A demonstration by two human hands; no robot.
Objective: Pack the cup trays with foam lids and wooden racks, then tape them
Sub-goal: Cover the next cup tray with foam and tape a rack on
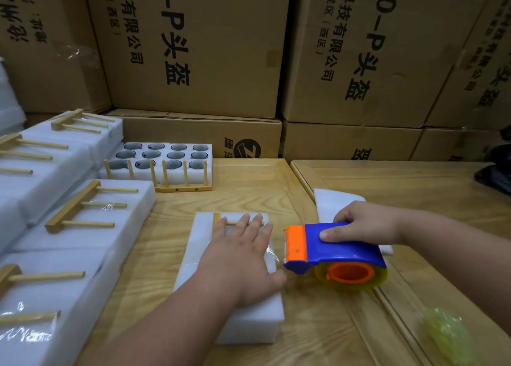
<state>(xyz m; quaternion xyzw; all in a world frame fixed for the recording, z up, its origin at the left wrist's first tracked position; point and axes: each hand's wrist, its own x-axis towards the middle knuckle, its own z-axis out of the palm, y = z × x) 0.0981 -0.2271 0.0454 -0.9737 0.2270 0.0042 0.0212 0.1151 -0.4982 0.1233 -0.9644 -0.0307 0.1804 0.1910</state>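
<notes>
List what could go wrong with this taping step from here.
1. The tape dispenser sits at the foam pack's right edge; pulling away could drag the pack if the left hand eases off.
2. The flat left hand hides the wooden rack, which could shift unseen.
3. The serrated orange blade faces the left thumb.

Both forearms are bare up to the frame edge, with no sleeve showing behind the fingers. The left hand (237, 258) and the right hand (365, 223) wear no glove, ring or watch. The fingernails are short and unpainted.
</notes>
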